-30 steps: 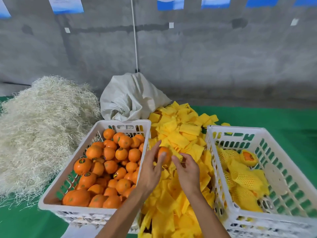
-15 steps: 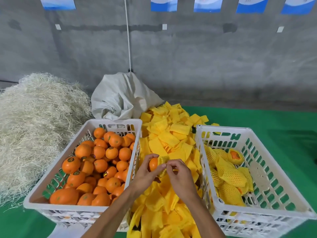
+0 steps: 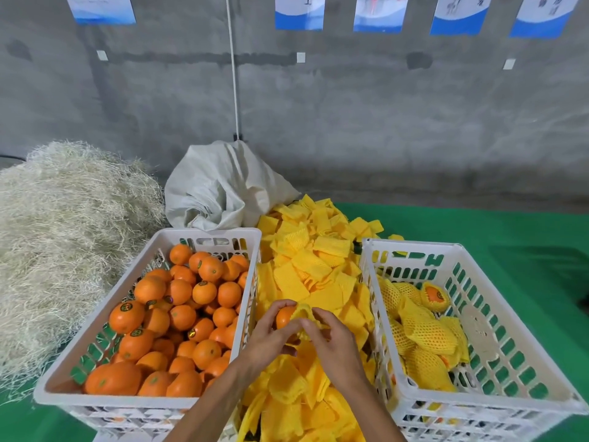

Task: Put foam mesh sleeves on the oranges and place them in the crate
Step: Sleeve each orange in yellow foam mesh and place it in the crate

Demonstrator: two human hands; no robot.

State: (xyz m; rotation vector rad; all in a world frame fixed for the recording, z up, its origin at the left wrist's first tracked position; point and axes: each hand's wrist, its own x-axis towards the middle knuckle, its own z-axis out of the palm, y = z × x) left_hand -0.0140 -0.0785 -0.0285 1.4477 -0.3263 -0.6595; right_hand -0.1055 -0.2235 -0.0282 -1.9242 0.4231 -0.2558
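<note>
From the head view, your left hand (image 3: 271, 338) curls round an orange (image 3: 284, 317), thumb over its top, holding it above the heap of yellow foam sleeves (image 3: 306, 282) that lies between the two crates. Your right hand (image 3: 331, 341) pinches one foam mesh sleeve (image 3: 304, 311) against the orange's right side; the sleeve covers only that edge of the fruit, the rest showing bare. To your left, the white left crate (image 3: 204, 234) is piled with bare oranges (image 3: 178, 314), many carrying a small round sticker. To your right, the white right crate (image 3: 478, 406) holds several sleeved oranges (image 3: 427, 330) gathered along its left half. Everything sits on a bench (image 3: 478, 224) covered in green. Behind the left crate lies a grey-white sack (image 3: 223, 186), and beside it a large mound of pale straw-like packing (image 3: 63, 234).
</note>
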